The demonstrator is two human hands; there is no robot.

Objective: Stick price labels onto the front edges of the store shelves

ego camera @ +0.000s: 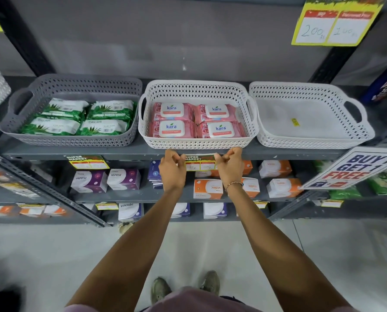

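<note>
A grey metal shelf unit [129, 152] fills the far side of the scene, its top shelf carrying three perforated baskets in a row: a grey basket [71, 140] on the left with green wipe packs, a white basket [197, 144] in the middle with four pink Kara wipe packs [197, 120], and a white basket with no goods in it [312, 140] on the right. Lower shelves hold purple and orange boxes. A "Buy 1 Get 1 Free" sign [354, 170] hangs at the right. Both bare arms reach to the front edge of the top shelf, just below the middle basket. The left hand [171, 167] and right hand [229, 165] pinch the opposite ends of a price label [200, 162] with their fingers, holding it flat against that edge. Another label [87, 162] sits on the same edge farther left.
</note>
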